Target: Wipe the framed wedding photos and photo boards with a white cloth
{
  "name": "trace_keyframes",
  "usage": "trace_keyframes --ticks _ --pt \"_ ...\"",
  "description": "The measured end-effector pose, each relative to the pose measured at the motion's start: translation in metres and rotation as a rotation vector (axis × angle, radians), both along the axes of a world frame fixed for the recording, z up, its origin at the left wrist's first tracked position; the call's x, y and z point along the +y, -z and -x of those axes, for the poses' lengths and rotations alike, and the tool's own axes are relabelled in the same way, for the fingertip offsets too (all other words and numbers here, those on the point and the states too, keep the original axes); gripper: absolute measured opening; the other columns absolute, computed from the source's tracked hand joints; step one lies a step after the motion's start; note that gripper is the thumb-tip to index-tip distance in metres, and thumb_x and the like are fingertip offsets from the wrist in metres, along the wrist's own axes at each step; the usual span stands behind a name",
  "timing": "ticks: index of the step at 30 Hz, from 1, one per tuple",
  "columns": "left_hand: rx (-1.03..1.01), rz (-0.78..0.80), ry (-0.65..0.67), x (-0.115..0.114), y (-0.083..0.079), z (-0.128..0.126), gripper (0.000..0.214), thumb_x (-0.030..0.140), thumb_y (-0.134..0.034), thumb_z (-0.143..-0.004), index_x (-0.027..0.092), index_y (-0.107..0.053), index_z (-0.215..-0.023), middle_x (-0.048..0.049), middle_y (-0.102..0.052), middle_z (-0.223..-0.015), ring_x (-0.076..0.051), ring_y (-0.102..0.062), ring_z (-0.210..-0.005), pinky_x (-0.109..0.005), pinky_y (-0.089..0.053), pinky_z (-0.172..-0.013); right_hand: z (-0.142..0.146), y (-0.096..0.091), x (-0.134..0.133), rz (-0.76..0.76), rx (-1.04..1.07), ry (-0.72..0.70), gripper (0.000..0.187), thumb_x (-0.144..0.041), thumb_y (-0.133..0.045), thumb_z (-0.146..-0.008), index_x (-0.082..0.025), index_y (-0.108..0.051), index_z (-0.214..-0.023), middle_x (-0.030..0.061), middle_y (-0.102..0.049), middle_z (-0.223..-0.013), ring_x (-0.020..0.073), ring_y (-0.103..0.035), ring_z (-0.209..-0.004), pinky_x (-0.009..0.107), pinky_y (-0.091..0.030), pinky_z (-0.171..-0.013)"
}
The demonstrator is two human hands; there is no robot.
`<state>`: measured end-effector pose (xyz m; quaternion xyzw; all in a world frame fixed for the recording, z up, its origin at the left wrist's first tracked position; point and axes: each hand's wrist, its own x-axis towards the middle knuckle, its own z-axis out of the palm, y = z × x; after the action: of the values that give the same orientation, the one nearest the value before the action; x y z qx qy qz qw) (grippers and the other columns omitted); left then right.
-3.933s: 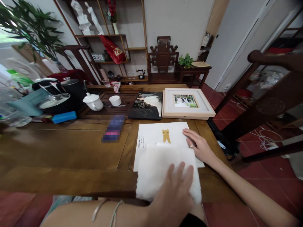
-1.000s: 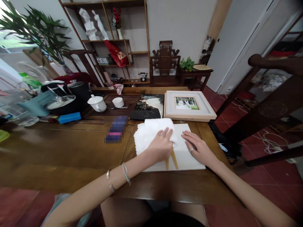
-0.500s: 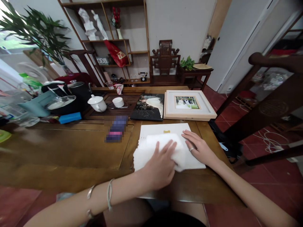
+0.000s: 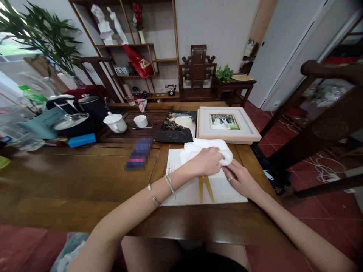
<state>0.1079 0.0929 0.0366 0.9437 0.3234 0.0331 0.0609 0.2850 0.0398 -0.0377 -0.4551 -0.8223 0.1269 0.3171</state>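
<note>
A white board (image 4: 187, 190) with a forked yellow-brown stand piece (image 4: 205, 187) lies flat on the wooden table (image 4: 70, 177) in front of me. My left hand (image 4: 204, 161) is closed on a bunched white cloth (image 4: 208, 147) and presses it onto the board's far right part. My right hand (image 4: 241, 179), a ring on one finger, lies flat with fingers spread on the board's right edge, just beside the cloth.
Behind the board lie a white framed photo (image 4: 225, 124) and a dark print (image 4: 177, 127). At the left stand a teapot (image 4: 115, 122), a cup (image 4: 140, 121), pots (image 4: 69, 122), a blue block (image 4: 81, 140). A dark wooden chair (image 4: 320, 124) rises at right.
My left hand has pushed the cloth from the board's near middle up to its far right corner, bunching it and uncovering the stand piece. My right hand has stayed in place.
</note>
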Motion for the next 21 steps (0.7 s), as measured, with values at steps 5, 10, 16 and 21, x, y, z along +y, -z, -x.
trace_keyframes --ticks 5,10,16,21 --pt "-0.01 0.002 0.037 0.009 -0.004 -0.017 0.025 0.011 -0.042 -0.081 0.013 -0.066 -0.091 -0.0119 -0.068 -0.096 -0.023 -0.065 -0.085 -0.031 -0.05 -0.072 0.0 -0.001 -0.002 0.006 0.005 0.047 0.031 -0.024 -0.043 -0.092 -0.023 -0.062 -0.116 0.0117 -0.063 -0.11 0.0284 -0.059 -0.107 0.045 -0.05 -0.092" --pt "0.02 -0.018 -0.028 0.007 0.0 -0.008 0.027 0.013 -0.041 -0.083 0.01 -0.067 -0.09 -0.0154 -0.068 -0.091 -0.024 -0.066 -0.081 -0.033 -0.05 -0.069 0.0 0.0 -0.001 0.01 0.016 0.021 0.033 -0.023 -0.043 -0.092 -0.024 -0.059 -0.121 0.0106 -0.061 -0.12 0.0272 -0.055 -0.117 0.047 -0.046 -0.099" --pt "0.056 -0.052 -0.141 -0.003 0.002 0.046 0.029 0.014 -0.04 -0.084 0.009 -0.068 -0.091 -0.0157 -0.067 -0.097 -0.024 -0.065 -0.086 -0.034 -0.051 -0.077 -0.001 0.007 0.0 0.015 0.049 0.04 0.034 -0.024 -0.044 -0.093 -0.023 -0.058 -0.124 0.0104 -0.056 -0.133 0.0256 -0.046 -0.13 0.052 -0.038 -0.108" --pt "0.096 -0.048 -0.253 -0.013 0.001 0.095 0.029 0.011 -0.04 -0.083 0.008 -0.069 -0.083 -0.0188 -0.067 -0.107 -0.027 -0.065 -0.094 -0.04 -0.051 -0.085 -0.001 0.006 -0.002 0.031 0.063 0.045 0.034 -0.025 -0.044 -0.093 -0.024 -0.059 -0.124 0.0093 -0.057 -0.133 0.0256 -0.046 -0.13 0.053 -0.039 -0.108"
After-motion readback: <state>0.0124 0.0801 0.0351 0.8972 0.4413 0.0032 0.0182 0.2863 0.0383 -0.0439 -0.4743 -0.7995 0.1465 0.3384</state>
